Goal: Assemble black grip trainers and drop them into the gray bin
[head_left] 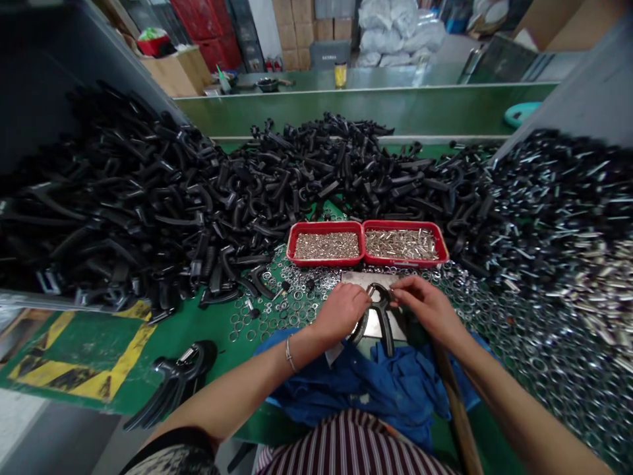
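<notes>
A black curved handle piece (pixel 384 323) with two prongs stands over a pale metal plate (pixel 353 277) in front of me. My left hand (pixel 343 310) is closed on the piece's left side, near a shiny metal pin (pixel 370 289). My right hand (pixel 425 307) has thumb and forefinger pinched together at the right side of its rounded top. Anything small between those fingertips is hidden. Below the hands lies a blue cloth (pixel 361 382), and a wooden shaft (pixel 457 415) slants past my right forearm.
Two red trays (pixel 291 247) of small metal parts stand just beyond the plate. Black handles (pixel 198 198) are heaped behind and left; metal rings (pixel 534 363) and pins (pixel 598 264) spread at right. Several assembled handles (pixel 180 376) lie at the table's left front edge.
</notes>
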`<action>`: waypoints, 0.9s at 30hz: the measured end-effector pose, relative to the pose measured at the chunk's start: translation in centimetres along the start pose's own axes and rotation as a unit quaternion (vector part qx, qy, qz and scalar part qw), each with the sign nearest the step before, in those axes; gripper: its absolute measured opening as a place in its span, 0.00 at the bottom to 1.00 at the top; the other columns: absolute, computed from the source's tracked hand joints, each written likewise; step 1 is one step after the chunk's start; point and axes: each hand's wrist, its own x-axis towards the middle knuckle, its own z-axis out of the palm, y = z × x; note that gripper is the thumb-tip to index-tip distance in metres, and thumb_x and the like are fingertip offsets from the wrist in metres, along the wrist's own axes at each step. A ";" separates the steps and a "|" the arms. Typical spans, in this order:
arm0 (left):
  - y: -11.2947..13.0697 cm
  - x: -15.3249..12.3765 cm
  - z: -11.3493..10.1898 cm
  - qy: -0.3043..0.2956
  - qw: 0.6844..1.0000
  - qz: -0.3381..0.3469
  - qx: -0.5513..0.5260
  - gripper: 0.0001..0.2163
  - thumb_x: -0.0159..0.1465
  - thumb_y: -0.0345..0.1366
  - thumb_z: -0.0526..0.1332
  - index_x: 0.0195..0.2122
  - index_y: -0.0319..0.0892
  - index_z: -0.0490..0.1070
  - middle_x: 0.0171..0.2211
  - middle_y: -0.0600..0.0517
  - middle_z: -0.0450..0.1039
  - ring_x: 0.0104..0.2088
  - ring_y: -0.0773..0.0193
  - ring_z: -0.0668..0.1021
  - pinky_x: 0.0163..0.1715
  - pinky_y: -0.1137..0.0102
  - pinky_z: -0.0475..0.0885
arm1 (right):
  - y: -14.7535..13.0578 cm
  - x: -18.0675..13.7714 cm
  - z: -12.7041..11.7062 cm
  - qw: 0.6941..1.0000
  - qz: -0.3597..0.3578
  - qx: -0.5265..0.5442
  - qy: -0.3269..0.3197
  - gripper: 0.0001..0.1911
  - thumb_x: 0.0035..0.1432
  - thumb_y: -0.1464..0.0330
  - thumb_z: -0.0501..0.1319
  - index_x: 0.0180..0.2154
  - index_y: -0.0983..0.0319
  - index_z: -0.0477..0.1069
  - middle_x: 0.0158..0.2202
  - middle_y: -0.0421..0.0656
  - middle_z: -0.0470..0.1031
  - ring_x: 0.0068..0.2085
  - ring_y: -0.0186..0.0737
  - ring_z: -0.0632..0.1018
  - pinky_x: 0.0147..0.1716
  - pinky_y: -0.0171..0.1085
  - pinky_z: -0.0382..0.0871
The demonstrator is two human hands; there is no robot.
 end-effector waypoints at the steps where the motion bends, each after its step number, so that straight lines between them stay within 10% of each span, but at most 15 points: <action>1: 0.1 0.2 -0.1 -0.002 1.000 0.004 0.009 0.13 0.73 0.37 0.49 0.43 0.39 0.72 0.39 0.48 0.74 0.43 0.58 0.73 0.46 0.62 0.65 | 0.4 -1.1 -0.2 1.000 0.020 0.007 0.005 0.12 0.58 0.59 0.65 0.39 0.59 0.71 0.34 0.40 0.76 0.33 0.38 0.80 0.37 0.38 0.75; 12: 1.2 1.3 -1.9 -0.059 0.984 0.124 0.116 0.13 0.71 0.30 0.49 0.38 0.34 0.73 0.37 0.43 0.72 0.41 0.52 0.73 0.43 0.58 0.65 | 1.8 -2.2 1.2 0.997 0.074 0.019 -0.017 0.16 0.57 0.55 0.66 0.36 0.61 0.70 0.29 0.40 0.76 0.29 0.38 0.78 0.31 0.37 0.72; 20: -0.8 -0.3 -0.4 0.008 0.981 -0.037 -0.193 0.08 0.69 0.34 0.57 0.45 0.43 0.74 0.44 0.51 0.75 0.47 0.60 0.74 0.52 0.63 0.67 | 2.6 -1.6 2.8 0.929 -0.227 -0.292 0.019 0.07 0.67 0.66 0.57 0.37 0.61 0.72 0.38 0.47 0.75 0.44 0.45 0.75 0.47 0.45 0.69; 27: -0.9 -1.0 0.5 0.057 0.963 -0.105 -0.242 0.07 0.66 0.35 0.62 0.43 0.40 0.72 0.44 0.47 0.73 0.49 0.57 0.73 0.54 0.61 0.67 | 2.9 -1.1 3.4 0.873 -0.289 -0.392 0.008 0.07 0.68 0.70 0.55 0.40 0.64 0.71 0.40 0.50 0.74 0.44 0.47 0.73 0.46 0.45 0.70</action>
